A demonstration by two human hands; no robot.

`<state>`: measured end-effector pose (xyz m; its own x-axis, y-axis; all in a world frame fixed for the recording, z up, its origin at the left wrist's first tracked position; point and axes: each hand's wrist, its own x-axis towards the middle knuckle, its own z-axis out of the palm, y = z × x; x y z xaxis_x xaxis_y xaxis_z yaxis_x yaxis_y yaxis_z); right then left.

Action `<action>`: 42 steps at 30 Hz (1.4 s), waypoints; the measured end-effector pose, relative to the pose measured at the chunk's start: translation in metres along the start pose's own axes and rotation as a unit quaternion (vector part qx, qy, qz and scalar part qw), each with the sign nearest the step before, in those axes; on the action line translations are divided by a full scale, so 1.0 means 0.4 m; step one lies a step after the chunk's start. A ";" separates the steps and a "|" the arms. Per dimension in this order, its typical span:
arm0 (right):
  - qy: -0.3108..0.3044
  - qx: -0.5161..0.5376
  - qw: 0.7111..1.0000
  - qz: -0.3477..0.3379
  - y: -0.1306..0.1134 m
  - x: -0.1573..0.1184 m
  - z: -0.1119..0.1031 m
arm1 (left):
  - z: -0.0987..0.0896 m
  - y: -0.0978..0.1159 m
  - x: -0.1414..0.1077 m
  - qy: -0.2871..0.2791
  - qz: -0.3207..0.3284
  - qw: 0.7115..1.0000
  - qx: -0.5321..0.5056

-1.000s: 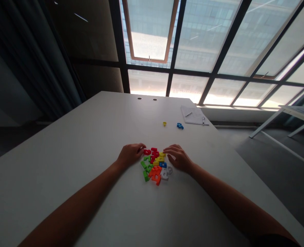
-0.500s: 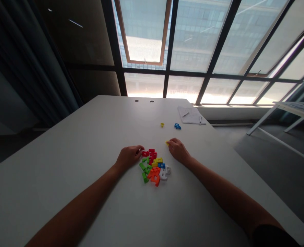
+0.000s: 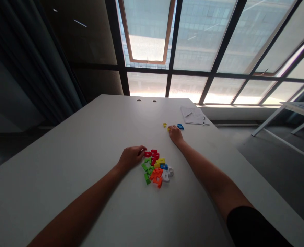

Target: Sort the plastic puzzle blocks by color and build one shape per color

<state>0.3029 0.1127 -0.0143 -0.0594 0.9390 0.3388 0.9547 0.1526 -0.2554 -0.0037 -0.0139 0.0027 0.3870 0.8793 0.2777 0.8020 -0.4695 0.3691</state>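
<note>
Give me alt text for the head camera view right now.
A person's right hand holds a yellow piece over a white table, near another yellow piece and blue pieces. The left hand rests beside a pile of red, green, yellow, orange, blue and white pieces; paper lies farther back, toward large windows.

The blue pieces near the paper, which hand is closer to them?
Right. The right hand is close beside those blue pieces, holding a yellow piece. The left hand is farther back, beside the red pieces.
</note>
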 end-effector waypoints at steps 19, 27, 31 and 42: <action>-0.006 -0.030 0.999 0.040 -0.007 0.034 0.013 | 0.006 -0.002 -0.001 0.002 0.001 1.000 -0.009; -0.021 -0.036 0.997 0.057 -0.024 0.002 -0.002 | 0.003 -0.003 -0.001 0.007 0.000 1.000 -0.009; -0.040 -0.035 0.998 0.034 -0.038 -0.077 -0.024 | 0.005 -0.003 0.000 0.010 0.000 1.000 -0.005; -0.037 0.239 0.934 -0.262 -0.060 -0.306 -0.110 | -0.001 0.003 -0.001 0.010 -0.003 1.000 0.014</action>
<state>0.3000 -0.0195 -0.0098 -0.5193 0.7125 0.4719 0.5499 0.7013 -0.4537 -0.0030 -0.0147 0.0033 0.3730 0.8806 0.2924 0.8172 -0.4610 0.3460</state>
